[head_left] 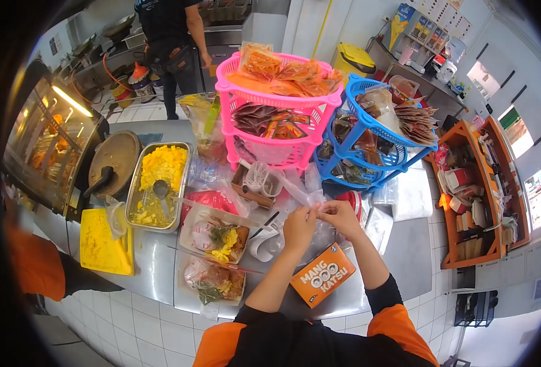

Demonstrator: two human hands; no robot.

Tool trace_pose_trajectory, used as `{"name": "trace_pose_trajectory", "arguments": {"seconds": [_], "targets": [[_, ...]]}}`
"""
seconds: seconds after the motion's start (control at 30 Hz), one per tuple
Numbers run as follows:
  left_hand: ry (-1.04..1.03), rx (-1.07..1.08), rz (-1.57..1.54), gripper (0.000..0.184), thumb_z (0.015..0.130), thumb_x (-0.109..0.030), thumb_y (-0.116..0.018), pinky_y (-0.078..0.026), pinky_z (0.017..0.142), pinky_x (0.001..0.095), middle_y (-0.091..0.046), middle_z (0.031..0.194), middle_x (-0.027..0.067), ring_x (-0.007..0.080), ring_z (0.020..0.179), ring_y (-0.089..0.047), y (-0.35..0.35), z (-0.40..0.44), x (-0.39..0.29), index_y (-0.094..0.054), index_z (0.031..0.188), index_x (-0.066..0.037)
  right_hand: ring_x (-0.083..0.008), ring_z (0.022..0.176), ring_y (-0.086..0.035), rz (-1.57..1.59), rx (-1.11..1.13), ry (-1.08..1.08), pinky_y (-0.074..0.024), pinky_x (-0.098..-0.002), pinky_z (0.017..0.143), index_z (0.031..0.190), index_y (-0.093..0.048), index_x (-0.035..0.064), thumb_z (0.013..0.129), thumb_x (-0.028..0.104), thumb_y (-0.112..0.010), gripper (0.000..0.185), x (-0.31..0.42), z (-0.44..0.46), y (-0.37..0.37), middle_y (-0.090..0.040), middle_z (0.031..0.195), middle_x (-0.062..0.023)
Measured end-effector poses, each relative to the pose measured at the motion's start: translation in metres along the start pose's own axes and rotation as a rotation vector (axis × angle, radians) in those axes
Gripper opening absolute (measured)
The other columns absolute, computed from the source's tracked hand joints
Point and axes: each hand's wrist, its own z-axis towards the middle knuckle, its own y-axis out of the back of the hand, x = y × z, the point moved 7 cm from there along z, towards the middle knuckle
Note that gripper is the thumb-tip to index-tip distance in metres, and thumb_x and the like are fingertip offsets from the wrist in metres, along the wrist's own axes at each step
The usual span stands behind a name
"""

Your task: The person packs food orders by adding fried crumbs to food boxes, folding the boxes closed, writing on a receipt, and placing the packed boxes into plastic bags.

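Observation:
My left hand [299, 227] and my right hand [340, 218] are close together over the steel table, fingers pinched on a thin clear plastic bag [306, 194]. Loose clear plastic lies around and under them. Just below my hands is a closed orange box [324, 275] printed "MANG KATSU". To the left, an open food box [246, 235] holds a wrapped white portion, green leaves, yellow food and a browned piece. A second food box [237, 300] with similar contents stands nearer me. A small cardboard box [252, 194] with plastic items sits behind my left hand.
Behind my hands rise a pink tiered basket [270, 148] and a blue one [377, 164], both full of packets. Leftward are a metal tray [137, 223] of yellow food, a yellow cutting board [102, 251] and a lit display case [56, 144]. One person [166, 46] stands behind; another's orange sleeve [35, 263] shows left.

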Motion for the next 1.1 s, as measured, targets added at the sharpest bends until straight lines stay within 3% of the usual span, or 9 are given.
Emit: {"name": "trace_pose_trajectory", "arguments": {"seconds": [0.2, 0.4, 0.5, 0.53, 0.6, 0.7, 0.97, 1.03, 1.1], "targets": [[0.047, 0.055, -0.278, 0.036, 0.096, -0.033, -0.056, -0.043, 0.059, 0.0323, -0.067, 0.076, 0.0109, 0.0197, 0.062, -0.06, -0.012, -0.017, 0.024, -0.069, 0.085, -0.001, -0.0062, 0.066, -0.06, 0.031, 0.018, -0.164, -0.0463, -0.0198, 0.059, 0.085, -0.067, -0.0019, 0.082, 0.007, -0.074, 0.012, -0.007, -0.002, 0.021, -0.066, 0.073, -0.0014], [0.168, 0.025, -0.522, 0.026, 0.096, -0.023, -0.06, -0.038, 0.054, 0.0217, -0.066, 0.076, 0.0009, 0.0041, 0.061, -0.052, -0.015, -0.028, 0.022, -0.069, 0.088, 0.0, -0.0021, 0.061, -0.053, -0.069, 0.087, -0.044, -0.0397, -0.0181, 0.054, 0.079, -0.065, 0.0022, 0.077, 0.012, -0.079, 0.017, -0.01, -0.003, 0.001, -0.061, 0.067, 0.0025], [0.158, -0.022, -0.656, 0.023, 0.095, -0.021, -0.062, -0.033, 0.048, 0.0189, -0.063, 0.073, -0.0018, 0.0005, 0.055, -0.045, -0.019, -0.026, 0.035, -0.068, 0.087, -0.001, -0.0023, 0.058, -0.053, -0.315, 0.125, -0.028, -0.0392, -0.0184, 0.051, 0.075, -0.063, 0.0043, 0.076, 0.013, -0.079, 0.019, -0.004, -0.006, -0.005, -0.061, 0.067, 0.0018], [0.145, -0.049, -0.73, 0.022, 0.094, -0.021, -0.063, -0.031, 0.046, 0.0183, -0.061, 0.071, -0.0025, -0.0004, 0.052, -0.043, -0.018, -0.027, 0.037, -0.067, 0.086, -0.001, -0.0027, 0.057, -0.053, -0.237, 0.166, -0.126, -0.0391, -0.0186, 0.049, 0.075, -0.062, 0.0047, 0.076, 0.013, -0.079, 0.019, 0.004, -0.007, -0.008, -0.061, 0.067, 0.0017], [0.231, 0.001, -0.744, 0.024, 0.095, -0.023, -0.062, -0.03, 0.043, 0.0185, -0.058, 0.068, -0.0034, -0.0011, 0.049, -0.04, -0.015, -0.039, 0.039, -0.064, 0.082, -0.002, -0.0034, 0.055, -0.053, -0.079, 0.246, -0.329, -0.039, -0.019, 0.047, 0.074, -0.061, 0.0056, 0.077, 0.014, -0.079, 0.02, 0.021, -0.009, -0.012, -0.061, 0.066, 0.0015], [0.387, 0.048, -0.841, 0.028, 0.096, -0.026, -0.061, -0.03, 0.041, 0.0194, -0.053, 0.063, -0.0042, -0.0001, 0.046, -0.04, -0.013, -0.059, 0.051, -0.06, 0.078, -0.004, -0.0039, 0.051, -0.053, 0.096, 0.252, -0.386, -0.0387, -0.0193, 0.043, 0.075, -0.06, 0.0069, 0.078, 0.015, -0.078, 0.02, 0.01, -0.002, -0.005, -0.061, 0.066, 0.0011], [0.323, 0.035, -0.876, 0.035, 0.101, -0.03, -0.048, -0.03, 0.04, 0.021, -0.043, 0.053, -0.0041, 0.0037, 0.041, -0.039, -0.014, -0.068, 0.066, -0.059, 0.079, -0.006, -0.0037, 0.064, -0.056, -0.193, 0.303, 0.028, -0.0433, -0.0225, 0.047, 0.1, -0.066, 0.0053, 0.085, 0.013, -0.071, 0.018, -0.005, 0.001, -0.038, -0.062, 0.073, 0.0015], [0.275, 0.04, -0.804, 0.035, 0.102, -0.03, -0.046, -0.03, 0.04, 0.0215, -0.042, 0.052, -0.0042, 0.0042, 0.041, -0.038, -0.012, -0.069, 0.065, -0.059, 0.08, -0.006, -0.0049, 0.065, -0.058, -0.154, 0.302, 0.063, -0.0448, -0.0223, 0.049, 0.098, -0.065, 0.0056, 0.088, 0.012, -0.067, 0.012, -0.003, 0.003, -0.043, -0.062, 0.073, 0.0005], [0.331, 0.059, -0.859, 0.035, 0.102, -0.03, -0.046, -0.03, 0.04, 0.022, -0.042, 0.052, -0.0041, 0.0045, 0.041, -0.038, -0.01, -0.073, 0.069, -0.06, 0.08, -0.005, -0.0064, 0.066, -0.06, -0.187, 0.236, -0.172, -0.0481, -0.022, 0.054, 0.097, -0.062, 0.0058, 0.092, 0.01, -0.06, 0.007, 0.006, 0.003, -0.033, -0.062, 0.07, 0.0006]]}}
